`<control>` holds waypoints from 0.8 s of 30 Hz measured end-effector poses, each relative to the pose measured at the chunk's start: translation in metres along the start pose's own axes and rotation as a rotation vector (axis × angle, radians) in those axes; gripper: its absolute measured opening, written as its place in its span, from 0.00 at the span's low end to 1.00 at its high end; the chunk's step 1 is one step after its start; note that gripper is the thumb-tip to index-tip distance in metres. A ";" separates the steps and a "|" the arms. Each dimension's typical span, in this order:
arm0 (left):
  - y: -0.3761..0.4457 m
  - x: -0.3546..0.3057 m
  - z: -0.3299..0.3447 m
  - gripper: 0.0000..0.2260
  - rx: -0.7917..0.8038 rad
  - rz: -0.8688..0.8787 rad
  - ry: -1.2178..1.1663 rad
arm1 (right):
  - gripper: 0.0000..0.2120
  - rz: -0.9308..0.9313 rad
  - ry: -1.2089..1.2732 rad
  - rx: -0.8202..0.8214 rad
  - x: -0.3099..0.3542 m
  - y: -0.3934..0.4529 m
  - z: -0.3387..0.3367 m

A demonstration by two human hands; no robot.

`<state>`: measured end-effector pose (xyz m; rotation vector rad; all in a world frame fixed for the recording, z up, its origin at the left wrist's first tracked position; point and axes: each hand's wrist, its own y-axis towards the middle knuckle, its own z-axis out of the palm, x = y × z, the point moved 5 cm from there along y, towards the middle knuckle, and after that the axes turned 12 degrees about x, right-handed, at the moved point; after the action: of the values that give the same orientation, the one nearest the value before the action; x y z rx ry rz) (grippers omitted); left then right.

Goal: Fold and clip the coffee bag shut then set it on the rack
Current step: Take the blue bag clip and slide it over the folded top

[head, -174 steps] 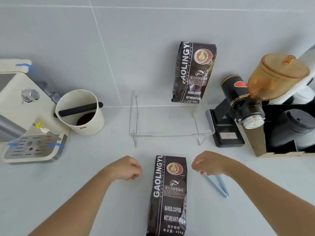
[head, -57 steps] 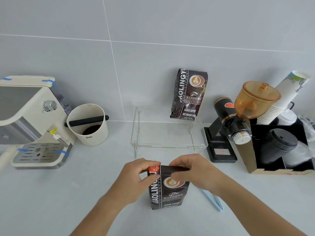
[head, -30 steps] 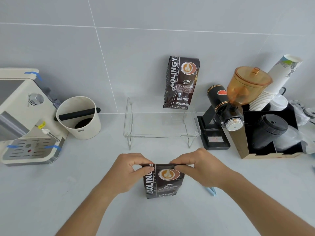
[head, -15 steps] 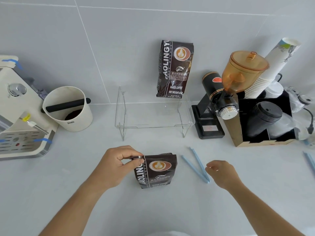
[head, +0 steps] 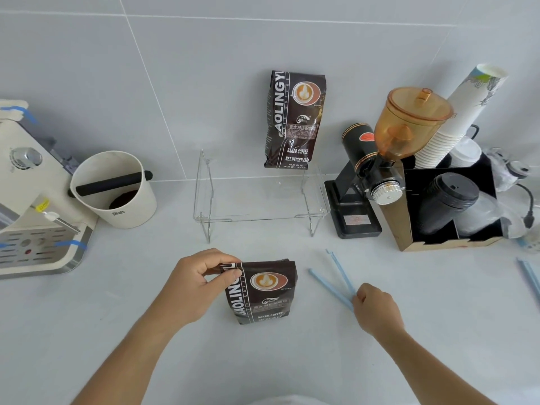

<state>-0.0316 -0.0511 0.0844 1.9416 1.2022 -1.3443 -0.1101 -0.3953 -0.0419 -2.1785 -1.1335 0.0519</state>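
A dark brown coffee bag (head: 263, 293) stands on the white counter with its top folded down. My left hand (head: 193, 287) pinches the folded top at the bag's left corner. To the right of the bag, a light blue clip (head: 333, 283) lies on the counter, spread in a narrow V. My right hand (head: 377, 311) has its fingertips closed on the clip's near, joined end. The clear acrylic rack (head: 257, 220) stands behind the bag, against the wall. A second coffee bag (head: 293, 121) stands upright on the rack's right side.
A cream espresso machine (head: 29, 200) and a white knock box (head: 117, 191) are at the left. A black grinder with an amber hopper (head: 380, 171) and a box of cups and lids (head: 450, 206) stand right of the rack. Another blue clip (head: 529, 276) lies at the right edge.
Both hands folded the bag's top down. My right hand then let go of the fold and moved right to the blue clip, closing on its near end. My left hand kept the fold.
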 end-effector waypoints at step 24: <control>0.001 0.011 -0.003 0.08 -0.122 -0.069 -0.303 | 0.06 -0.480 1.115 0.044 0.050 -0.091 -0.099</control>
<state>-0.0280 -0.0447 0.0754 1.5582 1.1797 -1.4999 -0.1120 -0.3758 0.1004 -1.4146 -0.8824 -1.1676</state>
